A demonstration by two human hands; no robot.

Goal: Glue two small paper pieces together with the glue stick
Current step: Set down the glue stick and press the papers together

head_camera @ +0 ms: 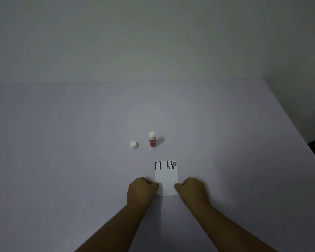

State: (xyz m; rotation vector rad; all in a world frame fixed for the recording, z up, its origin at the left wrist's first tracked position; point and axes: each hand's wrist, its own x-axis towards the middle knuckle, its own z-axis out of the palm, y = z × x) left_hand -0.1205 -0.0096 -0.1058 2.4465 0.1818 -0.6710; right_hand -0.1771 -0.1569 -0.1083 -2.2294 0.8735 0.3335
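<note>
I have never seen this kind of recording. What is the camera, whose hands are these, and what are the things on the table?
There is no machine here. A person wears one wide-angle camera on the head, so the single picture looks forward and down along the person's own arms.

The left hand and the right hand rest on the pale table, both closed like loose fists. Each touches one side edge of a small white paper that lies flat between them. Black marks are printed along its far edge. I cannot tell whether this is one sheet or two stacked.

Farther away stands a red glue stick, upright and uncapped. Its white cap sits apart, to its left. Nobody is holding either one.
</note>
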